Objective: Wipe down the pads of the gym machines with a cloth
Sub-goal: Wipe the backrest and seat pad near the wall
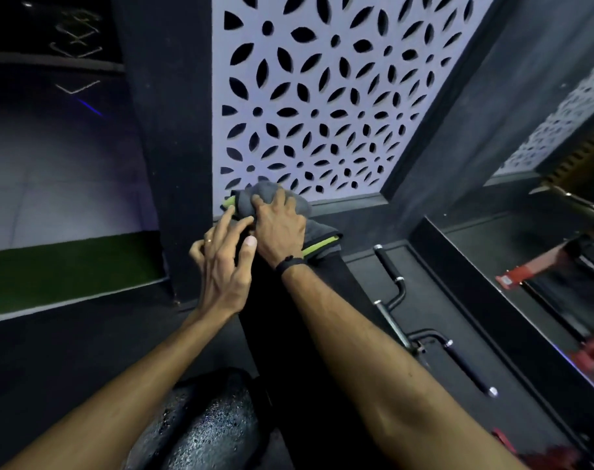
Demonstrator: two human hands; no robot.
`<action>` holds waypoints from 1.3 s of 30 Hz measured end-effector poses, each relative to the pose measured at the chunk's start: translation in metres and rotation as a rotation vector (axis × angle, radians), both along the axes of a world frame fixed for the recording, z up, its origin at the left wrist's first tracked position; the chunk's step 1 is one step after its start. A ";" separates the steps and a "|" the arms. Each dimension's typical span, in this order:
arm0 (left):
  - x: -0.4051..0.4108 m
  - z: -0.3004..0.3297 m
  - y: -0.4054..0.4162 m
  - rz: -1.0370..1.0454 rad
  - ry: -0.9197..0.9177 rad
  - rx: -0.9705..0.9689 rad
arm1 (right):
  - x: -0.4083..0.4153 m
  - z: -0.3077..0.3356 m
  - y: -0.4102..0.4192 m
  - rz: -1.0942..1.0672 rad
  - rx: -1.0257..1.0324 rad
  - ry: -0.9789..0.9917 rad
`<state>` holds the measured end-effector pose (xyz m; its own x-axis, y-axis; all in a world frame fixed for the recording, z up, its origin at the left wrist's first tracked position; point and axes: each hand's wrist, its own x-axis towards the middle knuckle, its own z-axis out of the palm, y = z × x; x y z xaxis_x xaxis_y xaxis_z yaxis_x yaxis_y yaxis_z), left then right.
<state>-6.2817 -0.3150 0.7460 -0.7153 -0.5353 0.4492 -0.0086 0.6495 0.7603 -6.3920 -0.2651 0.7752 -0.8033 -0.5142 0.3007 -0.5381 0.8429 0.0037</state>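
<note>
The right hand [279,228] clamps its curled fingers over the bunched grey cloth with lime-green trim [255,198], pressing it onto the far end of the long black padded bench [289,310] to scrub it, while the left hand [225,259], fingers spread, seems to steady the pad's edge.

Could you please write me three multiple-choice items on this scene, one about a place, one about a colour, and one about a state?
1. Where is the cloth?
A. on the far end of the pad
B. on the floor
C. hung on the screen

2. What colour is the cloth's trim?
A. red
B. yellow-green
C. white

3. What is the right hand doing?
A. hanging idle
B. gripping a bar
C. pressing the cloth on the pad

Key: 1 A, the cloth lies bunched at the pad's top by the wall; 2 B, a bright stripe edges the grey cloth; 3 C, its fingers lie over the cloth. The left hand sits beside it.
</note>
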 end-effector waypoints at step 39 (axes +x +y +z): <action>0.137 0.030 0.116 -0.846 0.015 -0.447 | 0.281 -0.002 0.279 -1.074 -0.220 -0.055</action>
